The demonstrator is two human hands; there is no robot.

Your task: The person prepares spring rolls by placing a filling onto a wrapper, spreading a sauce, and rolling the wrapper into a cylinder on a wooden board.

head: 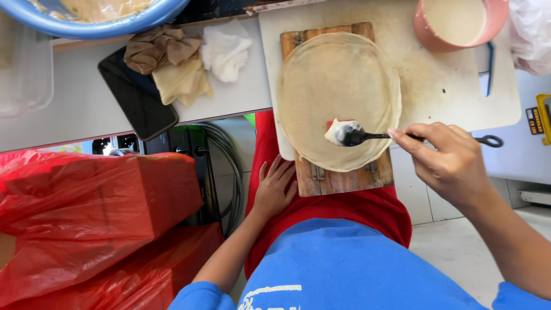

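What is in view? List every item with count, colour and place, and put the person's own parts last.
round wrapper: one, pale beige, on the wooden board
wooden board: one, brown, on the lap
cutting board: one, off-white, under the wooden board
spoon: one, black, loaded with pale filling, above the wrapper
cup: one, pink, top right
basin: one, blue, top left
rags: several, brown and white, on the counter
phone: one, black, counter edge
plastic bags: red, lower left
left hand: resting on the red apron
right hand: holding the spoon
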